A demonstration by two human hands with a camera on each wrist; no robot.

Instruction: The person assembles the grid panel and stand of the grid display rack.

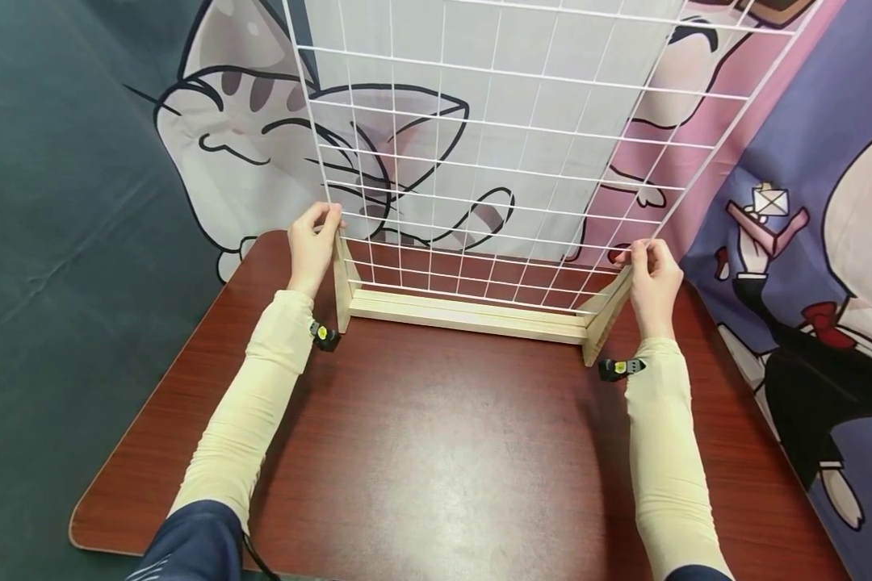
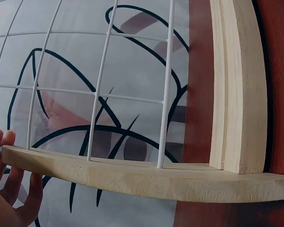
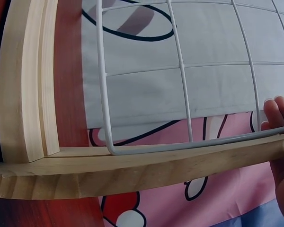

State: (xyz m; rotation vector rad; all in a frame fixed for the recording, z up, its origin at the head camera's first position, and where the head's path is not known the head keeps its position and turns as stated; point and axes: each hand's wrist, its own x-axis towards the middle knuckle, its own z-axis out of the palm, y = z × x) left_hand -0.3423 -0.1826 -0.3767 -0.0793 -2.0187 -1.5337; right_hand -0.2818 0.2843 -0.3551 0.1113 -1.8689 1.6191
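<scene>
A white wire grid panel stands upright in a pale wooden stand, leaning slightly back. The stand's crossbar joins a left side piece and a right side piece. My left hand pinches the panel's left edge wire at the tip of the left side piece. At the opposite edge my right hand grips the right edge wire, near the top of its side piece. In the right wrist view, the panel's rounded lower corner lies along the right side piece.
The stand is on a reddish-brown table with a rounded near-left corner. Behind hangs a cloth printed with a cartoon cat; a purple cartoon cloth hangs at the right and dark green cloth at the left.
</scene>
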